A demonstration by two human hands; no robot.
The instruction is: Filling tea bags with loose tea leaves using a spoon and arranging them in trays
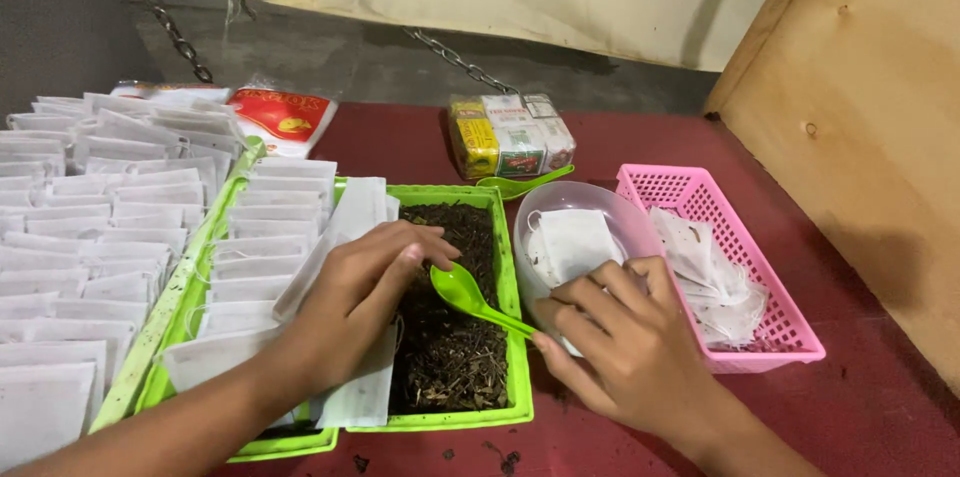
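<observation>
My left hand [352, 299] rests on a white paper sachet [360, 389] lying along the left side of a green tray [512, 277] filled with dark dried leaves [452, 357]. Its fingers press the sachet near the leaves. My right hand [620, 342] holds the handle of a green plastic spoon [462, 289], whose bowl hovers over the leaves, close to my left fingertips. The right fingers also lie on the rim of a clear bowl [590, 199] holding a white empty sachet [572, 242].
Rows of filled white sachets [100, 237] fill green trays at the left. A pink basket [735, 237] with empty sachets stands at the right. A second green spoon [522, 183], a wrapped pack of boxes [510, 135] and a red-and-white packet [282, 117] lie behind. A wooden panel [860, 117] borders the right.
</observation>
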